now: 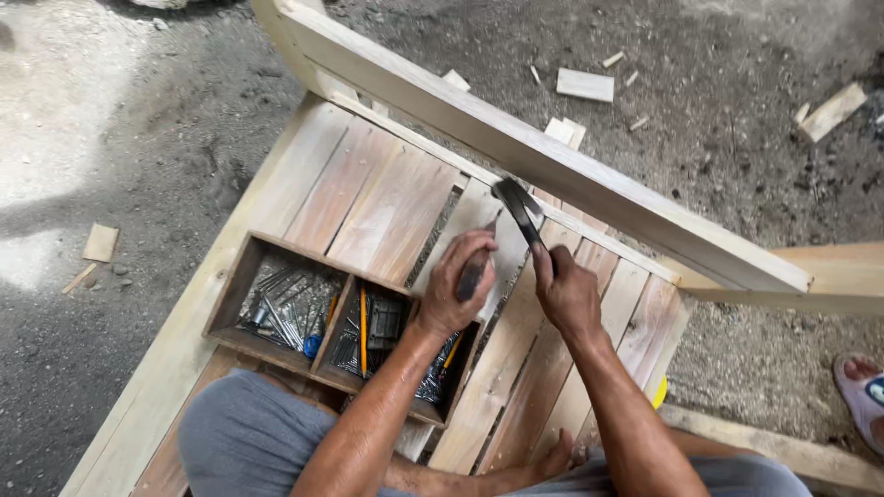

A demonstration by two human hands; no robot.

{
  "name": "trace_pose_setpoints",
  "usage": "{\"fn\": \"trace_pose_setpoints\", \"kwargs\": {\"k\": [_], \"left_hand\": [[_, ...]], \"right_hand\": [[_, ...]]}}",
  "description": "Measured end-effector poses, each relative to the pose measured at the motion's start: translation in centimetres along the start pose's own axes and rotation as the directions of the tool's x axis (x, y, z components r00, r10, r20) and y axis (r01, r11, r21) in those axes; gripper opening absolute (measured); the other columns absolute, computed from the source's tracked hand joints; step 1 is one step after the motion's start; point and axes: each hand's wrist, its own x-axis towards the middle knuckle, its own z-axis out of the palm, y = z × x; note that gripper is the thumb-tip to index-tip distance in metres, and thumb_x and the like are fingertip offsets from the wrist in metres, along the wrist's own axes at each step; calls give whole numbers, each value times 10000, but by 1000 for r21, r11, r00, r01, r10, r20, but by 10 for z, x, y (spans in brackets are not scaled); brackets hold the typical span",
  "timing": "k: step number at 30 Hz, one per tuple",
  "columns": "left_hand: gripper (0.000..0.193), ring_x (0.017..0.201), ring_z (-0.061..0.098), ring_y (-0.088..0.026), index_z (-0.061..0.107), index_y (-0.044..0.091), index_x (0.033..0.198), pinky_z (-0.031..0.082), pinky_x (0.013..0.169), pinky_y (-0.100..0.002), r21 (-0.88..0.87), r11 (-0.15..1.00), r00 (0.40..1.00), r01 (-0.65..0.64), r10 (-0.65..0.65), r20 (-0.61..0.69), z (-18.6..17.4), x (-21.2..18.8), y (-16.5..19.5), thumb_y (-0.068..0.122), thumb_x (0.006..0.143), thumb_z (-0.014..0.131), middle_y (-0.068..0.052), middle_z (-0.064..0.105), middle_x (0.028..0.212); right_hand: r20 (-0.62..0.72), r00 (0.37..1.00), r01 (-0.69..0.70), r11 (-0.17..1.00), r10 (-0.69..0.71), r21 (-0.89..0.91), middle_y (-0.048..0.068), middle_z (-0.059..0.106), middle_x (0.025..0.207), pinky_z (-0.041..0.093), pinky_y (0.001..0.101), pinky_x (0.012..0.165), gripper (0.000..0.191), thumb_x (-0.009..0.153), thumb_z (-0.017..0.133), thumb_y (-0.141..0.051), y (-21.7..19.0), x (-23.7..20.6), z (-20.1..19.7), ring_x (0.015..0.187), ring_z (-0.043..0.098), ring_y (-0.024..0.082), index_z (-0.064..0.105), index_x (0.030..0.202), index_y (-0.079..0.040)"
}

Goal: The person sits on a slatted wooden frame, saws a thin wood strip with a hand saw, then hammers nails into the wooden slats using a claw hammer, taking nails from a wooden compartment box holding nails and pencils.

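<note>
The right hand (566, 293) has its fingers wrapped round the thin handle of a heavy, hard, dark metal hammer (520, 210), while the left hand (459, 281) fingers pinch a small dark tool (471, 276) against the stiff wooden slats (387, 202).

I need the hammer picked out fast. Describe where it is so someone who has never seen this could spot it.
Start at the slatted wooden platform the person sits on, with the long rail crossing above it. Just under that rail, the right hand grips the hammer by its handle. Its dark metal head is the only dark tool lifted above the pale slats.
</note>
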Motion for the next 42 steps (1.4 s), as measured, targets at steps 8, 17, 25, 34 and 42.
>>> {"fn": "trace_pose_setpoints", "kwargs": {"k": [8,17,25,34,42], "left_hand": [[276,613,597,-74,609,170,1248,523,456,-226,-113,991,994,65,-75,-85,-68,4,-12,111,979,593,-109,687,1259],[282,774,667,-86,647,172,1203,604,633,-270,-7,970,956,245,-242,-165,-186,68,-48,119,927,666,-60,717,1055],[242,858,706,-116,654,168,1152,616,748,-312,6,958,955,285,-283,-92,-194,81,-61,167,912,679,-10,704,935],[221,811,671,-118,637,119,1115,590,771,-332,-6,978,976,207,-207,-72,-181,88,-54,102,894,633,-8,674,854],[231,776,640,-94,643,98,1100,574,725,-339,46,971,971,233,-231,-55,-183,96,-48,87,871,620,5,644,833]], "right_hand": [[90,983,-162,986,158,45,181,633,587,489,512,543,494,1070,478,-515,32,-16,26,532,653,343,646,980,-59],[64,998,-14,998,10,54,96,591,520,427,406,455,465,1034,554,-481,-29,-16,17,465,578,220,669,862,-65],[-3,967,243,922,-254,302,4,622,598,468,283,464,409,1073,556,-403,-112,-15,-2,536,592,82,650,862,-65],[-89,900,425,817,-426,390,-2,640,633,474,244,489,401,1101,565,-369,-162,-22,-28,573,613,58,621,837,-72],[-105,889,443,781,-445,440,-7,636,638,491,226,476,369,1088,555,-351,-163,-25,-39,567,624,52,635,866,-67]]}}
